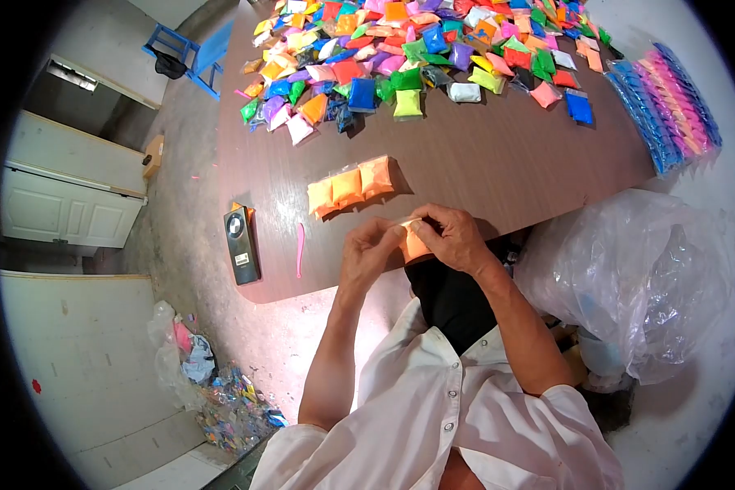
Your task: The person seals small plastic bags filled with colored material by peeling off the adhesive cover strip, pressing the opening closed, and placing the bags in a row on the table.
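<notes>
Both hands meet at the near edge of the brown table, pinching the top of a small orange packet [416, 245]. My left hand [369, 249] grips its left upper corner between thumb and fingers. On the other corner my right hand [451, 237] is closed, thumb pressed against the plastic. The packet hangs below the fingertips, its lower part over my dark trousers. Just beyond the hands lies a row of orange packets [348, 188], side by side on the table. A pink plastic stick [300, 249] rests to the left of my left hand.
A black box with a white label [241, 247] stands near the table's left edge. Many coloured packets [408, 77] cover the far side of the brown table [498, 163]. Blue and pink packet strips [665, 110] lie at right. A big clear plastic bag [629, 278] bulges beside the table.
</notes>
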Motion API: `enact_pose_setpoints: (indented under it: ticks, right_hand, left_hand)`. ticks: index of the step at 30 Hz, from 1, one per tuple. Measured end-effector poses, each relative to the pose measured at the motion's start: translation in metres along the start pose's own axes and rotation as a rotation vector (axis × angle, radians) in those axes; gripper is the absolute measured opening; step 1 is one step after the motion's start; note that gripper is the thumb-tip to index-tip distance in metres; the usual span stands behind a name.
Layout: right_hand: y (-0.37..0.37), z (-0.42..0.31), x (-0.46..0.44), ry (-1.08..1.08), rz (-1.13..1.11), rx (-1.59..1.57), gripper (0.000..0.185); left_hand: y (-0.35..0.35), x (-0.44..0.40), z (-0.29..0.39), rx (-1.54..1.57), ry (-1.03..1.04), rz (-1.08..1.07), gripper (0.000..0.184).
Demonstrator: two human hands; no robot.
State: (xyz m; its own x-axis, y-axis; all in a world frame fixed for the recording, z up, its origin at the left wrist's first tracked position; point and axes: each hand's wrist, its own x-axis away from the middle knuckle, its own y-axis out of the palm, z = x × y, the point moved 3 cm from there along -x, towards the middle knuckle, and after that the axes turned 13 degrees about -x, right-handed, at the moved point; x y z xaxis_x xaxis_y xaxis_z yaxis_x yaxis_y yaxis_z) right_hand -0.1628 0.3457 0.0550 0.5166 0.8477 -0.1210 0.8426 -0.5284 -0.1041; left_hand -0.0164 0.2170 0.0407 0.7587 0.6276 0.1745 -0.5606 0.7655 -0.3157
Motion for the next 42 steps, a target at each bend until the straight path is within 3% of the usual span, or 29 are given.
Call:
enact_pose_setpoints:
  ticks: [14, 20, 22, 25, 32, 42]
  right_hand:
    - [0.005, 0.000, 0.003, -0.046, 0.002, 0.010, 0.013]
    - [0.004, 0.014, 0.002, -0.083, 0.069, -0.091, 0.018]
    - [0.003, 0.013, 0.003, -0.053, 0.104, -0.017, 0.021]
    - [0.003, 0.009, 0.003, -0.046, 0.082, -0.002, 0.023]
    - [0.003, 0.000, 0.001, 0.001, -0.041, -0.063, 0.026]
    - [-0.002, 0.014, 0.001, 0.010, 0.058, -0.175, 0.028]
  left_hand:
    - [0.000, 0.000, 0.001, -0.003, 0.040, 0.025, 0.023]
    - [-0.001, -0.001, 0.004, 0.025, -0.058, 0.032, 0.026]
    - [0.000, -0.006, -0.012, -0.191, -0.032, -0.067, 0.031]
    - [0.002, -0.002, -0.007, -0.117, -0.020, -0.042, 0.033]
    - [0.000, 0.002, 0.007, 0.025, -0.013, 0.021, 0.031]
    - [0.005, 0.000, 0.016, -0.073, -0.039, -0.116, 0.024]
